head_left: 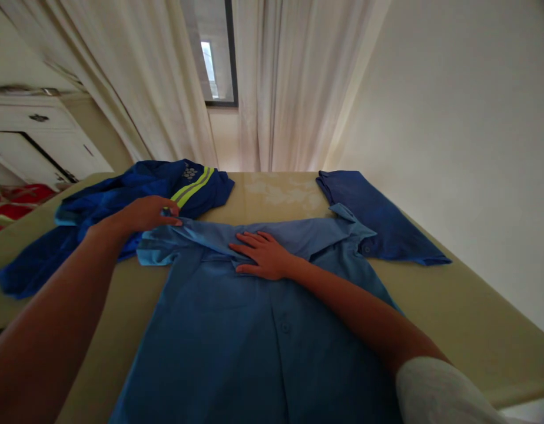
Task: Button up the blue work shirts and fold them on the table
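- From where I stand, the blue shirt (219, 330) lies spread along the middle of the table (453, 318), buttons up, a paler band folded across its top.
- The left hand (155, 213) has thumb and fingertips pinched together on the shirt's upper corner, toward the table's left side.
- The right hand (269, 257) presses flat over the table's middle, fingers slightly apart, palm down on the band, gripping nothing.

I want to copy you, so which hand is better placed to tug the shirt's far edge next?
Probably the left hand: it appears to pinch the shirt by that edge, near one sleeve. The right hand lies flat mid-shirt, perhaps better for steadying.
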Tool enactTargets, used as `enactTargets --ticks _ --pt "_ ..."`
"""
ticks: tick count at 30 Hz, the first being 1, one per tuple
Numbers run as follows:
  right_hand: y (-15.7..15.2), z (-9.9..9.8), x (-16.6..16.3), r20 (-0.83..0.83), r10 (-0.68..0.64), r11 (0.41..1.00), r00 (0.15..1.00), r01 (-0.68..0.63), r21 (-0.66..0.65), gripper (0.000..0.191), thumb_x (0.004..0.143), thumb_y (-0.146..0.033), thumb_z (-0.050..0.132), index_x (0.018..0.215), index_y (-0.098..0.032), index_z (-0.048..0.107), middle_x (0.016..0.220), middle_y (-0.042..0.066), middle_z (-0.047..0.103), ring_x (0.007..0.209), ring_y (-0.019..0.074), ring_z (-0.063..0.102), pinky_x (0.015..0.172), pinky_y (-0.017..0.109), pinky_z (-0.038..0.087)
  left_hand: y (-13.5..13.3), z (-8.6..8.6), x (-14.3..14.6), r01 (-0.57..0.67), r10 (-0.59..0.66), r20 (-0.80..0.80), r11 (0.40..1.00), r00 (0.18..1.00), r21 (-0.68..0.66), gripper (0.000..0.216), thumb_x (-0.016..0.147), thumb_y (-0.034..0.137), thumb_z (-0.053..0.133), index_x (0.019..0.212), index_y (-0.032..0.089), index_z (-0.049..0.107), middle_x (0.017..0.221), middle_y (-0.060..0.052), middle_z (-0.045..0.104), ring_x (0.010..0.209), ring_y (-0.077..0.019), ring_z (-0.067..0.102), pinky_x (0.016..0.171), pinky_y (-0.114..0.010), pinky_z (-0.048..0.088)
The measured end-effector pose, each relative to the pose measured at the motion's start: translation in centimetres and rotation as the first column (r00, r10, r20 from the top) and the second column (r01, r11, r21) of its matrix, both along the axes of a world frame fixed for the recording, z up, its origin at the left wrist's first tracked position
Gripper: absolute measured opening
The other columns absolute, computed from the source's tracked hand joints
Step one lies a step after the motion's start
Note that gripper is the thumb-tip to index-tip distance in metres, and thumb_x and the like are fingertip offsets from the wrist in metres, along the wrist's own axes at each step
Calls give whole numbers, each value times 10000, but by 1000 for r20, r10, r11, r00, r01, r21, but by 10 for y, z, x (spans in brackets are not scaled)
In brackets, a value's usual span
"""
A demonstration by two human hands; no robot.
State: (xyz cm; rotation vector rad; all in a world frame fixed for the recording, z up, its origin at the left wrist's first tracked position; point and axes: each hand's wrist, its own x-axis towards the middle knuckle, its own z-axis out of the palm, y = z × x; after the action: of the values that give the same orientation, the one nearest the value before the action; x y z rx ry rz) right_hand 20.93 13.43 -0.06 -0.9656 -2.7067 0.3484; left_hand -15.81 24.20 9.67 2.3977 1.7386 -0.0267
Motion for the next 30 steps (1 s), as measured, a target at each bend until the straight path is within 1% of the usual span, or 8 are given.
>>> enactTargets --ticks 4,7,10,12,17,22,26,30 --pt "6 0 5 -28 -4 1000 1000 3 -15 720 1022 -714 464 1630 -332 411 1721 103 319 1586 330 307 1290 552 189 -19 27 12 -80 80 5 989 997 126 469 947 582 646 907 124 739 809 -17 733 791 -190 610 805 -271 463" --pt "7 0 4 -61 3 1000 998 -4 -11 689 1024 -701 478 1611 -342 447 1713 96 338 1574 338 335 1285 560 204 -50 53 48 -131 97 297 986 950 100 564 954 643 593 1107 114 714 905 -48 754 826 -195 632 806 -304 519" --pt "10 -7 3 -109 0 1000 994 1 12 667 1005 -687 539 1565 -325 519 1687 100 394 1549 341 381 1282 564 223 -86 71 78 58 59 732 989 679 -134 688 1006 685 454 1475 185 507 1220 -117 747 916 -204 697 788 -348 583" --pt "13 -14 4 -132 -13 1000 991 15 14 652 969 -649 635 1508 -287 588 1644 115 463 1532 338 408 1286 560 230 -107 70 84 120 30 806 985 591 -125 713 979 695 513 1515 227 466 1335 -138 702 974 -215 706 782 -353 598" --pt "21 -23 6 -161 -17 1000 987 14 -21 541 892 -448 774 1386 -244 682 1535 131 587 1476 320 478 1289 552 234 -146 6 66 69 -76 459 997 885 32 792 752 685 798 1400 269 613 1361 -108 687 1158 -322 675 1000 -479 573" --pt "28 -13 7 -333 -47 992 942 4 -128 402 964 -348 664 1344 -221 691 1387 126 689 1305 292 619 1190 498 385 -175 -70 49 56 -120 359 982 926 182 683 897 593 661 1494 283 548 1517 -115 584 1414 -348 531 1227 -548 391" --pt "35 -6 8 -548 -250 944 798 74 -323 404 1089 -323 379 1320 -205 689 1244 94 741 1161 223 675 1056 389 489 -174 -84 41 -59 -16 444 986 896 155 484 999 506 466 1395 275 618 1367 -103 681 1236 -306 659 1095 -499 530" --pt "36 -5 10 -607 -337 913 720 92 -398 392 1075 -440 455 1235 -197 717 1073 69 757 1001 209 690 947 351 518 -165 -79 39 -18 -41 434 991 900 131 456 959 489 535 1352 292 656 1360 -90 684 1188 -298 681 1025 -465 577"
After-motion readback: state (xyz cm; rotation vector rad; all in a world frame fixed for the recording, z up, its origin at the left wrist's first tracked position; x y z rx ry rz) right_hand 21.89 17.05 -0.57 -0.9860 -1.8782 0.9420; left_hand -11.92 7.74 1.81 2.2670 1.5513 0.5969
